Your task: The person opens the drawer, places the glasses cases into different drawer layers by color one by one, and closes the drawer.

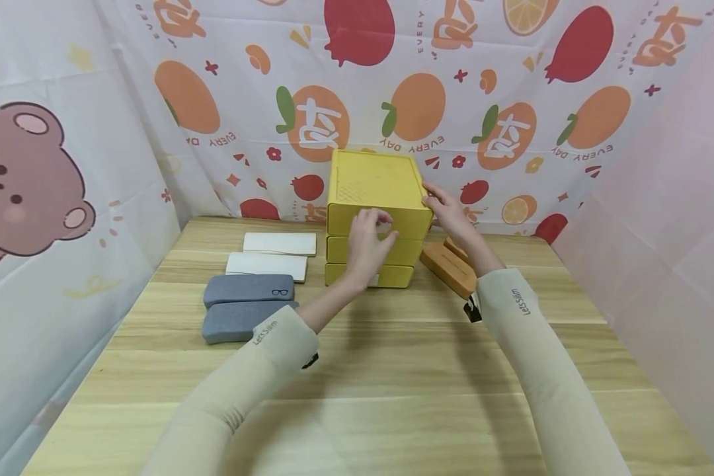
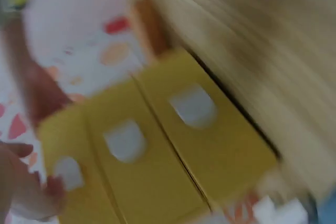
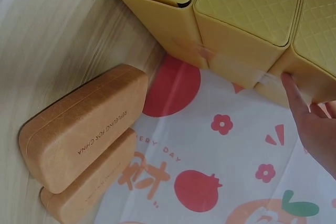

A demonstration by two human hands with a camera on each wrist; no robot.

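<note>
A yellow three-drawer box (image 1: 377,175) stands at the back of the table, each drawer front bearing a white tab (image 2: 126,141). My left hand (image 1: 369,244) is before the top drawer, thumb and fingers curved and apart, with the top tab (image 2: 69,173) beside the fingertips in the left wrist view. On the box's right side rests my right hand (image 1: 449,215), its fingers at the upper edge. An extended finger (image 3: 295,95) of that hand touches the side wall of the top tier. All three drawers look pushed in.
Two brown glasses cases (image 1: 449,270) lie right of the box, one partly behind the right forearm. To the left are two grey-blue glasses cases (image 1: 248,289) and two white flat cases (image 1: 279,243). A printed curtain (image 1: 238,132) hangs behind the wooden table (image 1: 393,396).
</note>
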